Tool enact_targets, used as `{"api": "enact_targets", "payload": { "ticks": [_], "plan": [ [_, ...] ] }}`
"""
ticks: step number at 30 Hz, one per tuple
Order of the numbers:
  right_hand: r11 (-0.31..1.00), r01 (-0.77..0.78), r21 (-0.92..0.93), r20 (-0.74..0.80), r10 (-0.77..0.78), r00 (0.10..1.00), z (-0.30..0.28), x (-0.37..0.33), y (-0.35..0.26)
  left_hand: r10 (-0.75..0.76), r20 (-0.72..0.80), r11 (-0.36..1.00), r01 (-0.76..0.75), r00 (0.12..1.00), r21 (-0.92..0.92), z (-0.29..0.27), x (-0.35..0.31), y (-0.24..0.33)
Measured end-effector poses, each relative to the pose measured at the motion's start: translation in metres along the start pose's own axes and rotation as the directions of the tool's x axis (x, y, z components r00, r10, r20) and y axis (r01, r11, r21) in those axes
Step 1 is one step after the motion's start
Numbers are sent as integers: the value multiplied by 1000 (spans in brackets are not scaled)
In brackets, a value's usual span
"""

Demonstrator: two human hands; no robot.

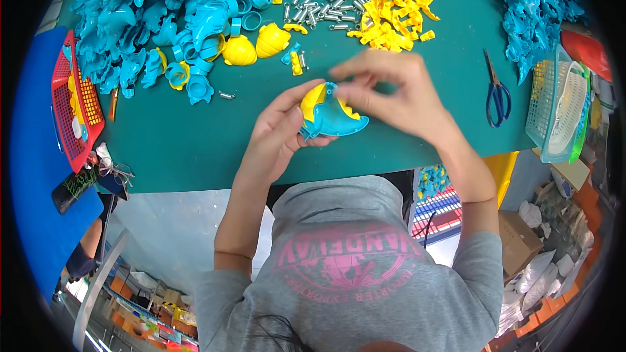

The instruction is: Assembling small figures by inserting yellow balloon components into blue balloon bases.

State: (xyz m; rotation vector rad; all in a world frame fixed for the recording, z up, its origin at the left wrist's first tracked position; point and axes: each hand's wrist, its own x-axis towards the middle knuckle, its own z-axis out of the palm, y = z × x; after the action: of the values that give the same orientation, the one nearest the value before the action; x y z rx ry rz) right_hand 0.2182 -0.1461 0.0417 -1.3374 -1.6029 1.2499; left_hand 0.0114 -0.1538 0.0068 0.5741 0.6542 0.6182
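Note:
A hollow blue plastic shell half (339, 121) with yellow edge pieces (313, 101) is held over the table, its inside facing up. My left hand (277, 127) is closed around its left side, thumb on the near edge and fingers beneath. My right hand (401, 94) is at the shell's top right. Its thumb lies over the rim by a small blue peg, and its index finger is raised above. Motion blurs these fingers, so whether they pinch anything is hidden. Beyond the shell lie a small yellow piece (296, 64) and two rounded yellow shells (272, 40).
Blue parts (140, 19) are heaped at the far left and blue parts (531, 6) at the far right. Between them lie metal springs (326, 10) and yellow parts (394, 10). Scissors (498, 94) lie right. Baskets (81, 107) (551, 107) stand at both sides.

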Motion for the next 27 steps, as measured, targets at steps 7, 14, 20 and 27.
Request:
{"api": "enact_targets", "payload": {
  "ticks": [7, 14, 20, 27],
  "plan": [
    [581, 234, -779, -17, -393, 919, -13, 45, 31, 48, -68, 999, -50, 997, -23, -1, 2, 11],
    [576, 297, -762, 25, -431, 902, -15, 41, 21, -21, -47, 999, 20, 999, -30, -3, 3, 17],
    [902, -45, 430, 91, 6, 996, -18, 14, 6, -63, -2, 996, 63, 998, -69, -1, 5, 14],
    [845, -69, 530, 154, -15, 988, -22, 0, 6, -89, 51, 993, 92, 995, -71, 7, 4, 13]
  ]
}}
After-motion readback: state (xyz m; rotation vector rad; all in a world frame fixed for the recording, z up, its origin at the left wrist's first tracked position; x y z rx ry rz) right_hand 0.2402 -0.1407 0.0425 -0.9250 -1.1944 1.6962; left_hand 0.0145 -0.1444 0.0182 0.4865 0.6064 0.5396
